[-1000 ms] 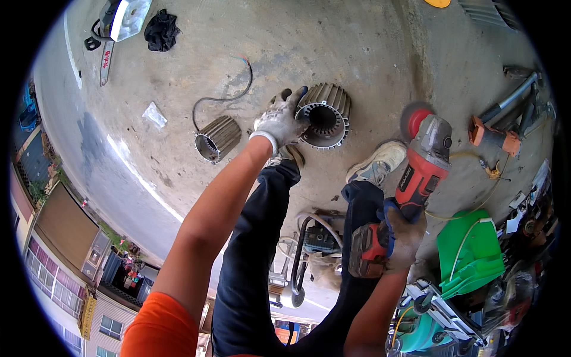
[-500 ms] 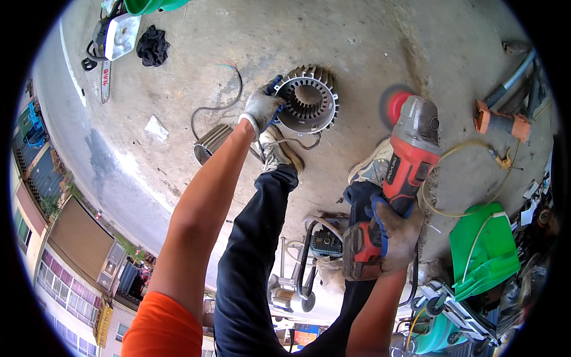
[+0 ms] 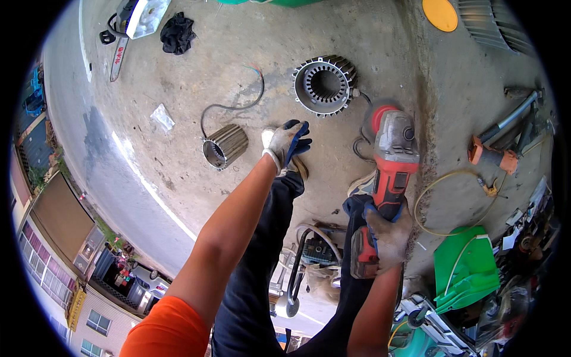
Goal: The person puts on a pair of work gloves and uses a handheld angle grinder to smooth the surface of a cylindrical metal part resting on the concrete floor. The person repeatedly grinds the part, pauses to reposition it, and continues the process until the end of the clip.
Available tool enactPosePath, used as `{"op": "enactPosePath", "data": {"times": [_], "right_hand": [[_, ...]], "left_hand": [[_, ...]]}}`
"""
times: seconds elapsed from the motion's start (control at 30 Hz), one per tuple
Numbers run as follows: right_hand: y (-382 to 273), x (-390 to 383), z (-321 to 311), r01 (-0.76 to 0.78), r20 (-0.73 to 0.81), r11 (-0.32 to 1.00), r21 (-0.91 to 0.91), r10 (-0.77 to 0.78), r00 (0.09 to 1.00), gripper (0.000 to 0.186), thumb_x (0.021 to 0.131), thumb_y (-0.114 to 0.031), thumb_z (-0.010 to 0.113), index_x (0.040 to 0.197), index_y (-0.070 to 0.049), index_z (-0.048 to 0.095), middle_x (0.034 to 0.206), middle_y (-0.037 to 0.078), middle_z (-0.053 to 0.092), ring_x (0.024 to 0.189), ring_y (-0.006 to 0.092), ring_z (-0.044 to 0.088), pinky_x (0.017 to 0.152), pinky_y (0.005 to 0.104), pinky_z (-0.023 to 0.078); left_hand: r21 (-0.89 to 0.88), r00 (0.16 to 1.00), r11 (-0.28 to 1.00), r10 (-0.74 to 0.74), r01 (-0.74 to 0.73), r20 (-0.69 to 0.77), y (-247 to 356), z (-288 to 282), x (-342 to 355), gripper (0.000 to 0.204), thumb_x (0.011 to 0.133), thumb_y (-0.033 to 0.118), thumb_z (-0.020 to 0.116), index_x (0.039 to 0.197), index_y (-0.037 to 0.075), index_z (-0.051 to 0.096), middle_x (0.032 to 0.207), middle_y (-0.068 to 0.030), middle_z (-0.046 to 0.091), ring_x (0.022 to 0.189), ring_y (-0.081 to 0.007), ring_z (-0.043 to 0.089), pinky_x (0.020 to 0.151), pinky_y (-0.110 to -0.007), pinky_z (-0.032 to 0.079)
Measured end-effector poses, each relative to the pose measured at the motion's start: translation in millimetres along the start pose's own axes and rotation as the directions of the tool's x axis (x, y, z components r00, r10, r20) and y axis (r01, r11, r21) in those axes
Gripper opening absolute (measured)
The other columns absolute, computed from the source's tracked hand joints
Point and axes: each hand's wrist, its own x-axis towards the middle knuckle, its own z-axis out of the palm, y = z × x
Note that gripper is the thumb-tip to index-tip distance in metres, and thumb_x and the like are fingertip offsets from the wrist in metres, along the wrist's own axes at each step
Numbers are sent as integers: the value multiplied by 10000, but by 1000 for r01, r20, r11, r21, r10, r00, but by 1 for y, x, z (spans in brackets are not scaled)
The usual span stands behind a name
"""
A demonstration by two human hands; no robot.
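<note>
My right hand [image 3: 389,235], in a grey and blue work glove, grips a red and grey cordless angle grinder [image 3: 395,157]. Its red disc [image 3: 383,117] has a blurred edge and points away from me. My left hand [image 3: 288,143], gloved too, hovers above my left shoe with its fingers apart and nothing in them. Beyond it a round, finned metal motor housing [image 3: 308,89] lies on the concrete, open end up, a slotted ring inside. A dark cable runs from its right side. Left of my hand lies a smaller finned motor housing [image 3: 231,143] with a cable [image 3: 238,107] ending in bare coloured wires.
A chainsaw [image 3: 119,56], a white tray [image 3: 146,18] and black cloth [image 3: 177,34] lie far left. At right are an orange and grey tool [image 3: 492,156], a yellow hose [image 3: 425,190] and a green plastic container [image 3: 464,273]. A wheeled machine [image 3: 318,253] stands near my legs.
My left hand has let go of the larger motor housing and drawn back. The housing is turned, its cable now leaving at the right. The grinder stays in my right hand.
</note>
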Motion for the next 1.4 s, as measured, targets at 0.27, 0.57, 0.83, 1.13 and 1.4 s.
{"op": "enactPosePath", "data": {"times": [0.27,0.57,0.83,1.13,1.4], "right_hand": [[4,36,70,120,150,873,-473,-54,987,544,696,-250,712,1185,-107,520,998,178,664,949,372,638,853,439,490],[-37,77,104,79,121,554,-829,38,992,490,784,-338,645,1182,-99,488,1083,226,655,1035,410,614,869,488,479],[-56,106,108,134,129,437,-889,-41,991,462,772,-325,648,1150,-87,531,1055,225,664,1027,413,611,868,491,472],[-17,82,105,72,110,629,-774,22,994,432,797,-308,636,1140,-82,503,1062,235,650,1007,421,612,846,505,480],[-7,-19,59,151,152,901,-407,-97,984,536,696,-206,718,1181,-54,552,968,178,664,925,358,646,847,412,492]], "left_hand": [[214,798,832,368,-512,478,-21,41,-102,514,943,342,617,1331,38,469,1266,-112,576,1136,-162,574,944,-297,473],[49,966,968,241,-246,95,9,85,-43,270,866,330,727,948,109,595,770,51,560,629,-55,490,547,-229,411],[-39,946,946,323,-322,33,20,97,-19,263,881,320,702,960,87,609,787,26,584,643,-69,503,569,-250,420],[286,975,933,211,-220,63,14,82,-46,351,851,323,730,1044,66,589,864,9,605,730,-76,536,657,-253,468],[264,939,924,199,-275,280,-30,45,-135,605,816,283,767,1251,-24,482,1084,-109,647,984,-161,609,897,-284,475]]}}
